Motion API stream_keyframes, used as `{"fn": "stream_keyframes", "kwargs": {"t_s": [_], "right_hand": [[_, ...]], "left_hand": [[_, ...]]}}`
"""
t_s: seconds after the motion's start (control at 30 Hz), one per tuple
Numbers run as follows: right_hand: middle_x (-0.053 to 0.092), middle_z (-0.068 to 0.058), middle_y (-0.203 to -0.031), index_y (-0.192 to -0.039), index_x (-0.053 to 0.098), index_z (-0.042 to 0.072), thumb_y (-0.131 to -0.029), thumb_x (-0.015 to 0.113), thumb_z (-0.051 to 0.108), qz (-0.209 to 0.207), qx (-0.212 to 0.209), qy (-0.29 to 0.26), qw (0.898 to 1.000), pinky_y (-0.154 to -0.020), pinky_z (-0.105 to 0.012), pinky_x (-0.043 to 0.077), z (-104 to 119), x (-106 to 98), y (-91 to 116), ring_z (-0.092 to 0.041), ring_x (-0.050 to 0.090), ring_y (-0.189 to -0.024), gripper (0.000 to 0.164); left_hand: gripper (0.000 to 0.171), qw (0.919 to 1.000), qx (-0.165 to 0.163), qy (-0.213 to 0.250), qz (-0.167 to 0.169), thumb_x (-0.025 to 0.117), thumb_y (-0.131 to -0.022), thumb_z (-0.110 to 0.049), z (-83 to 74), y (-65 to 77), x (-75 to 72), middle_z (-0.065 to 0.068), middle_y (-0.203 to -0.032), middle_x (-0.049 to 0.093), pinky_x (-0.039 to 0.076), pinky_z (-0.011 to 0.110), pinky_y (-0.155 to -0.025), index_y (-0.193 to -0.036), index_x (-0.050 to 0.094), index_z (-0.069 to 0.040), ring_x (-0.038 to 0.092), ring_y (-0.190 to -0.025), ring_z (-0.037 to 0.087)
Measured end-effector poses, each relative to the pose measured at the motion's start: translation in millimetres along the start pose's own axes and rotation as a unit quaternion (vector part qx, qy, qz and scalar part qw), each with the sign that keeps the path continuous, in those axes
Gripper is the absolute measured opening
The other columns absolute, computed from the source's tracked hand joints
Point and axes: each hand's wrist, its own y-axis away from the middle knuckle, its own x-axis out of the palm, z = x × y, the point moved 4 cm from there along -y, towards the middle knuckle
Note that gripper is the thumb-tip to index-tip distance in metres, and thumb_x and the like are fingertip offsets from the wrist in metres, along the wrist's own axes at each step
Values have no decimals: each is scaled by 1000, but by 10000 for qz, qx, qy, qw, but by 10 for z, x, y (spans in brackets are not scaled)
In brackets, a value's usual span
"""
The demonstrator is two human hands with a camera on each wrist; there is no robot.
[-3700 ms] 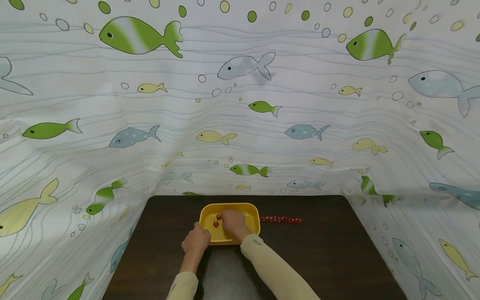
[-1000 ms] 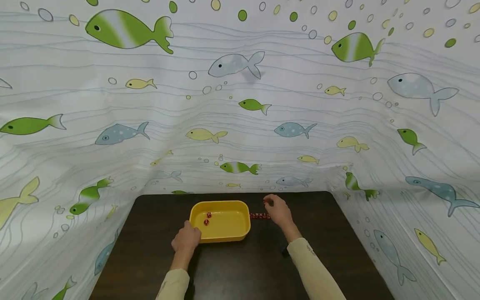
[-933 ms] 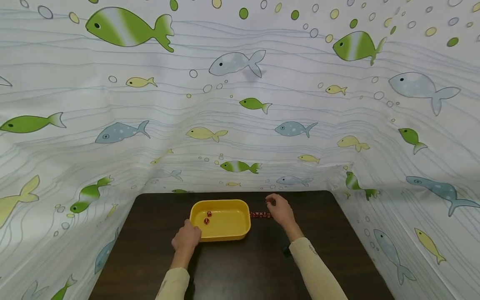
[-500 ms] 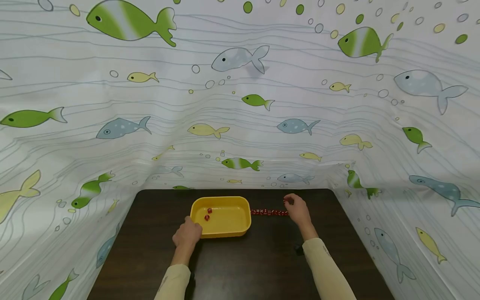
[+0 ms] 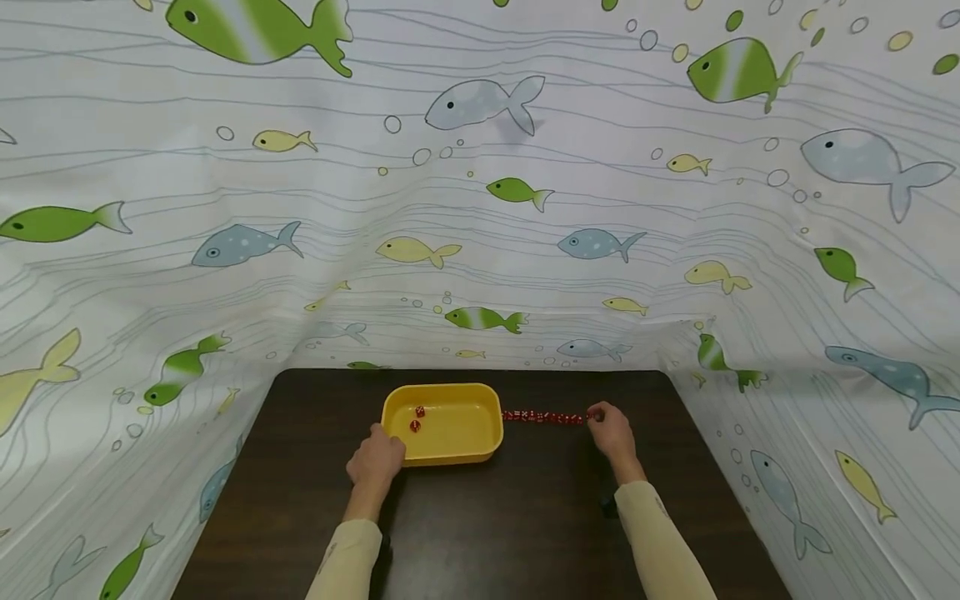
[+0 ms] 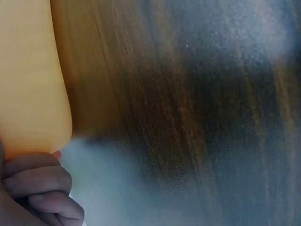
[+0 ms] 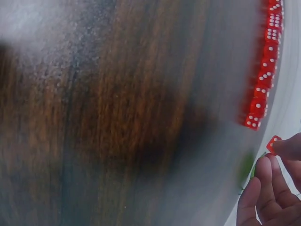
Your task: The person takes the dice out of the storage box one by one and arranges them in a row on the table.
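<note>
A yellow plastic tray (image 5: 459, 429) sits on the dark table, and my left hand (image 5: 377, 457) grips its near left corner with curled fingers (image 6: 40, 181). Inside the tray, toward its left end, lie two red dice, a rear die (image 5: 420, 411) and a front die (image 5: 415, 426). From the tray's right side a straight row of red dice (image 5: 543, 417) runs to the right. At the far end of that row, my right hand (image 5: 613, 433) pinches one more red die (image 7: 273, 142) between thumb and fingers. A small gap separates this die from the row's last die (image 7: 252, 121) in the right wrist view.
The dark wooden table (image 5: 487, 533) extends toward me in front of the tray and row. A white sheet (image 5: 480, 200) printed with fish surrounds the table at the back and both sides.
My right hand has left the tray, carried a die rightward above the row and lowered it at the row's right end. My left hand stays at the tray's corner. The head view shifts slightly.
</note>
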Motion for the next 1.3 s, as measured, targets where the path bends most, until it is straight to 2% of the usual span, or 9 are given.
{"fn": "stream_keyframes", "kwargs": {"t_s": [0.23, 0.43, 0.67, 1.0, 1.13, 1.3], "right_hand": [[61, -14, -115, -121, 64, 9, -97, 56, 16, 95, 252, 226, 9994, -71, -43, 46, -77, 102, -77, -27, 57, -88, 26], [61, -14, -115, -121, 63, 9, -96, 54, 16, 101, 282, 223, 9993, -70, -43, 45, -108, 190, -116, -26, 57, -88, 28], [60, -12, -113, -123, 61, 10, -96, 55, 15, 122, 480, 160, 9986, -71, -43, 44, -130, 229, -103, -27, 57, -89, 28], [60, -13, -116, -130, 56, 10, -96, 54, 14, 221, 489, 120, 9985, -70, -44, 45, -137, 238, -109, -28, 58, -89, 35], [60, -14, -119, -130, 56, 10, -96, 53, 16, 153, 573, 267, 9979, -73, -48, 46, -101, 215, -110, -30, 60, -93, 35], [61, -14, -122, -131, 55, 11, -96, 51, 16, -85, 578, 298, 9978, -75, -52, 45, 80, 148, -139, -33, 60, -97, 36]], "left_hand": [[41, 10000, 28, -18, 43, 43, -95, -27, 5, -13, 21, 14, -75, 55, 41, 46, -58, -125, 46, 2, 54, -62, 30], [40, 10000, -54, 22, -1, 44, -95, -27, -4, -33, 20, 14, -76, 54, 40, 46, -59, -124, 45, 1, 54, -63, 30], [40, 9999, -62, 31, 105, 44, -95, -27, -1, -23, 27, 14, -75, 54, 40, 46, -58, -123, 45, 2, 54, -62, 30], [39, 9999, -23, -4, 100, 44, -95, -27, 15, -39, 23, 14, -75, 54, 40, 44, -56, -122, 46, 1, 54, -62, 30], [40, 9999, -15, -15, 108, 44, -95, -27, 22, -35, 23, 14, -76, 54, 40, 45, -56, -122, 46, 2, 54, -62, 30], [40, 10000, -20, -31, 93, 45, -95, -27, 25, -34, 24, 14, -77, 55, 41, 46, -57, -123, 46, 2, 55, -63, 30]]}}
